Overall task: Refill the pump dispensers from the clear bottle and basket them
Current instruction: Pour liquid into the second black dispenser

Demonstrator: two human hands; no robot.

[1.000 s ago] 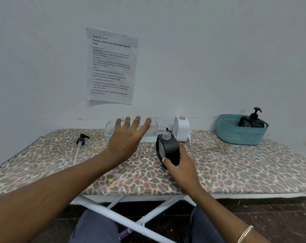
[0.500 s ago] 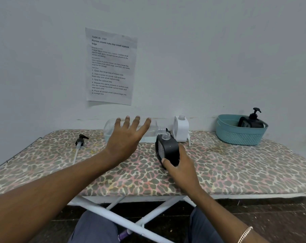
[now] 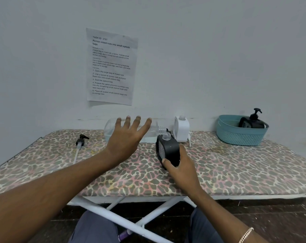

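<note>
The clear bottle lies sideways at the back of the board with a little pale liquid inside. Its open neck points at the uncapped mouth of a black dispenser. My left hand covers the bottle's middle, fingers straight and spread; the thumb is hidden. My right hand grips the black dispenser from the near side and holds it upright. A black pump head with its tube lies on the board to the left.
A white dispenser without its pump stands behind the black one, a white pump tube beside it. At the right end a teal basket holds another black pump dispenser. The leopard-print ironing board stands against a wall.
</note>
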